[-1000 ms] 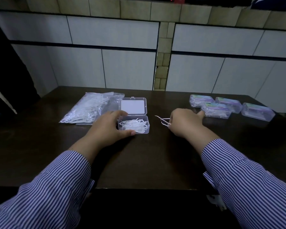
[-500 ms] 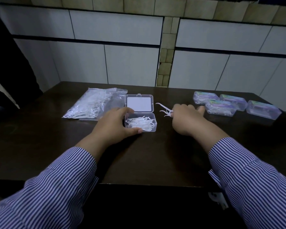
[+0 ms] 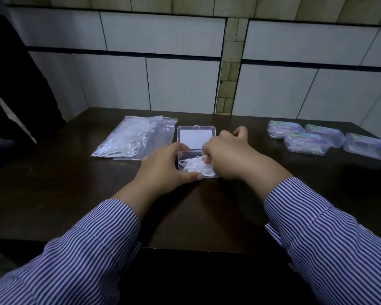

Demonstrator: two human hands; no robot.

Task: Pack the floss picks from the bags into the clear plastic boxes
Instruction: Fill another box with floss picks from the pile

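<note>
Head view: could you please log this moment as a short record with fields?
surface: dark table
open box: clear plastic box, lid back, white floss picks inside
left hand: grip on the box's left side
right hand: fingers over the box, on a pick
bags: left of the box, picks inside
closed boxes: four, far right

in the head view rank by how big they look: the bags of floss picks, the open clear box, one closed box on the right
1. Clear plastic bags of white floss picks: largest.
2. Open clear plastic box, lid and base together.
3. Closed clear box with purple label: smallest, though it lies at a similar distance, so this seems fair.
</note>
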